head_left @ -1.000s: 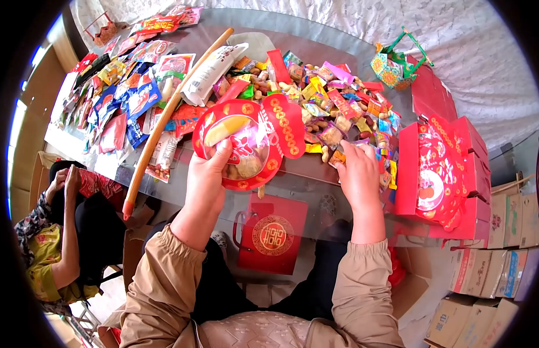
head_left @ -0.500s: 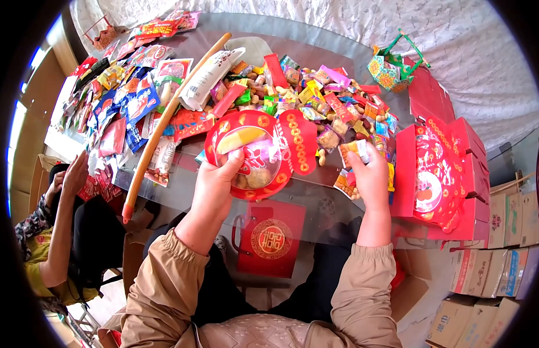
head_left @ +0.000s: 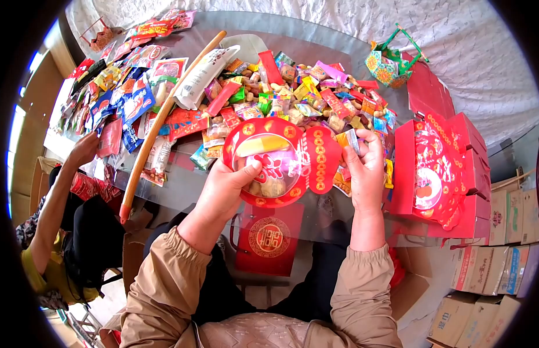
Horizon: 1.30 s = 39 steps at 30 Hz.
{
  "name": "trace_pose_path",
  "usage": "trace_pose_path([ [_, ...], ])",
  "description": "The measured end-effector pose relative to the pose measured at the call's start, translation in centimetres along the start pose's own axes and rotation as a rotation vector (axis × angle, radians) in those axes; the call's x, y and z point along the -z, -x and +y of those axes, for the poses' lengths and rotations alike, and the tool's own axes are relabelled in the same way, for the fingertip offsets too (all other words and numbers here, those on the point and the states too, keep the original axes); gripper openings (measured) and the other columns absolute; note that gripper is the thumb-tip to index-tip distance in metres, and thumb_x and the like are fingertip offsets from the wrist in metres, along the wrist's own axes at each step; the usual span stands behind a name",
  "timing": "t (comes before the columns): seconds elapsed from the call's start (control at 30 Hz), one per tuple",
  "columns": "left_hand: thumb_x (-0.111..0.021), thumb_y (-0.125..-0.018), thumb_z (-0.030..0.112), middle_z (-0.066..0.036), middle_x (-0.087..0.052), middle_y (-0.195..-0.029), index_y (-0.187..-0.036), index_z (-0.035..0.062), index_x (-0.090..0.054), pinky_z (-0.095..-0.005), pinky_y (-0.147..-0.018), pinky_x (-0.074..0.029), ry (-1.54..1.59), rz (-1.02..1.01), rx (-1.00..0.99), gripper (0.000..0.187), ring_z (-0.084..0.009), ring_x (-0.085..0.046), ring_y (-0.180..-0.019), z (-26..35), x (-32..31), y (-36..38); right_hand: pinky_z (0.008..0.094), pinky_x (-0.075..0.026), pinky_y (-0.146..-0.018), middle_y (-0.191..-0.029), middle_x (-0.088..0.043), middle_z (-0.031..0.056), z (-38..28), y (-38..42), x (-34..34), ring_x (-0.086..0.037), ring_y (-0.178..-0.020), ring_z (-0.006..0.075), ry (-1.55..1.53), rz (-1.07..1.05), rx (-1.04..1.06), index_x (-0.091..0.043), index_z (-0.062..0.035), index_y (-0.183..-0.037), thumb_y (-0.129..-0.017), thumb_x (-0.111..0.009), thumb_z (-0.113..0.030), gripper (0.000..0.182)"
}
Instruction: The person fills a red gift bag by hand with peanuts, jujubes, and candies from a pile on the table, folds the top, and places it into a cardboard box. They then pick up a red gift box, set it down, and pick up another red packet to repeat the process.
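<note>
My left hand (head_left: 220, 188) grips a red gourd-shaped pouch (head_left: 273, 165) by its wide end, thumb across the front. Through the pouch's round clear window, yellow, purple and tan wrapped pieces show inside. The narrow end points right, towards my right hand (head_left: 368, 174), which pinches a small white-and-orange snack packet (head_left: 347, 141) right beside that end. Behind both hands lies a heap of mixed wrapped candies and nuts (head_left: 307, 95) on the glass table. A few packets rest under my right fingers, partly hidden.
A long wooden stick (head_left: 167, 113) separates the heap from bagged snacks (head_left: 136, 104) at left, where a co-worker's hand (head_left: 84, 149) reaches in. At right stands a red box (head_left: 401, 174) holding red pouches (head_left: 434, 180). A green basket (head_left: 388, 66), red bag (head_left: 266, 238) and cartons (head_left: 481, 269) surround the table.
The pouch in my left hand has moved right and slightly down, and its narrow end now meets my right hand's packet. The co-worker's hand has reached towards the bagged snacks.
</note>
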<state>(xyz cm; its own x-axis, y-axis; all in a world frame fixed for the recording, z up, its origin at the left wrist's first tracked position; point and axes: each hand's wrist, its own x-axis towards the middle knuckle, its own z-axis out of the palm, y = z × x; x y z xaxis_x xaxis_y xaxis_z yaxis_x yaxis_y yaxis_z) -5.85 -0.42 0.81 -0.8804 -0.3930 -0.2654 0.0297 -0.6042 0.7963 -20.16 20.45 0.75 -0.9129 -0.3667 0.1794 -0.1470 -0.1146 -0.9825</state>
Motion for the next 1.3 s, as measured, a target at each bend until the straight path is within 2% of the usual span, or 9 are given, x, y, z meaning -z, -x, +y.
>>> trace_pose_path([
  [0.07,-0.066,-0.092,0.003,-0.003,-0.068,-0.094,-0.121,0.0022,-0.060,-0.0251,-0.065,-0.049,-0.032,-0.143,0.063,0.030,-0.0099,-0.063,-0.076,-0.2,1.4,-0.1,0.0204,-0.046,-0.075,-0.102,-0.066,0.0027,-0.9,0.3,-0.4,-0.057,-0.090,0.0043,-0.058,0.013,-0.034,-0.049,-0.0047,-0.116,-0.100,-0.057,-0.008,0.018],
  [0.2,-0.065,-0.090,-0.003,-0.007,-0.070,-0.105,-0.124,-0.0002,-0.058,-0.0308,-0.080,-0.055,0.002,-0.084,0.020,0.035,-0.0141,-0.067,-0.089,-0.2,0.7,-0.1,0.0201,-0.045,-0.076,-0.100,-0.066,0.0036,-0.3,0.2,0.4,-0.056,-0.086,0.0041,-0.086,-0.108,-0.045,-0.050,-0.0055,-0.110,-0.100,-0.055,-0.005,0.011],
  [0.5,-0.064,-0.090,-0.004,-0.011,-0.067,-0.119,-0.129,-0.0021,-0.055,-0.0359,-0.092,-0.055,0.000,-0.116,0.010,0.040,-0.0191,-0.067,-0.103,-0.2,0.8,-0.2,0.0215,-0.050,-0.080,-0.098,-0.067,0.0027,-0.6,0.6,0.1,-0.062,-0.088,0.0063,-0.175,-0.207,-0.104,-0.057,-0.0026,-0.104,-0.099,-0.058,-0.004,0.005],
  [0.7,-0.063,-0.091,-0.004,-0.009,-0.068,-0.111,-0.127,-0.0007,-0.057,-0.0346,-0.087,-0.056,0.010,-0.106,-0.015,0.037,-0.0161,-0.067,-0.095,-0.4,0.7,-0.3,0.0232,-0.051,-0.078,-0.101,-0.067,0.0016,-0.6,0.9,-0.2,-0.063,-0.091,0.0064,-0.062,-0.222,-0.126,-0.065,0.0015,-0.105,-0.099,-0.057,-0.003,0.011],
  [1.0,-0.066,-0.089,-0.003,0.003,-0.061,-0.080,-0.099,0.0040,-0.062,-0.0263,-0.065,-0.047,-0.008,-0.054,0.017,0.013,-0.0079,-0.057,-0.072,-0.6,0.9,-0.4,0.0220,-0.047,-0.077,-0.097,-0.065,-0.0020,-1.1,1.4,0.9,-0.058,-0.087,0.0050,-0.080,-0.378,-0.256,-0.067,0.0029,-0.100,-0.091,-0.048,0.004,0.021],
  [1.13,-0.067,-0.088,-0.002,0.001,-0.065,-0.085,-0.101,0.0041,-0.062,-0.0263,-0.066,-0.048,0.010,-0.010,0.017,0.015,-0.0081,-0.060,-0.074,0.6,-0.7,0.2,0.0221,-0.045,-0.076,-0.090,-0.063,-0.0020,0.3,1.3,1.7,-0.056,-0.084,0.0051,-0.008,-0.402,-0.226,-0.064,0.0001,-0.093,-0.089,-0.051,0.001,0.014],
  [1.2,-0.062,-0.089,-0.006,-0.009,-0.068,-0.114,-0.128,-0.0011,-0.056,-0.0338,-0.090,-0.054,-0.048,-0.107,0.017,0.040,-0.0175,-0.068,-0.100,-1.1,1.9,-1.0,0.0213,-0.044,-0.070,-0.088,-0.062,-0.0032,1.3,1.3,2.3,-0.055,-0.079,0.0049,0.020,-0.333,-0.217,-0.063,-0.0016,-0.091,-0.089,-0.051,0.000,0.012],
  [1.23,-0.063,-0.089,-0.005,-0.008,-0.069,-0.112,-0.127,-0.0010,-0.057,-0.0321,-0.086,-0.054,-0.023,-0.111,-0.001,0.039,-0.0158,-0.067,-0.097,-0.7,1.2,-0.5,0.0208,-0.044,-0.067,-0.086,-0.061,-0.0028,-0.8,2.3,-0.1,-0.054,-0.077,0.0049,-0.087,-0.099,-0.320,-0.063,-0.0016,-0.092,-0.090,-0.050,-0.001,0.014],
  [1.3,-0.066,-0.089,-0.002,-0.003,-0.070,-0.098,-0.118,0.0000,-0.061,-0.0270,-0.073,-0.051,-0.120,-0.131,0.019,0.030,-0.0102,-0.064,-0.083,-0.9,2.3,-0.7,0.0207,-0.044,-0.069,-0.089,-0.062,-0.0003,0.1,1.5,1.8,-0.056,-0.078,0.0057,-0.007,-0.305,-0.258,-0.064,-0.0011,-0.098,-0.096,-0.050,-0.007,0.015],
])
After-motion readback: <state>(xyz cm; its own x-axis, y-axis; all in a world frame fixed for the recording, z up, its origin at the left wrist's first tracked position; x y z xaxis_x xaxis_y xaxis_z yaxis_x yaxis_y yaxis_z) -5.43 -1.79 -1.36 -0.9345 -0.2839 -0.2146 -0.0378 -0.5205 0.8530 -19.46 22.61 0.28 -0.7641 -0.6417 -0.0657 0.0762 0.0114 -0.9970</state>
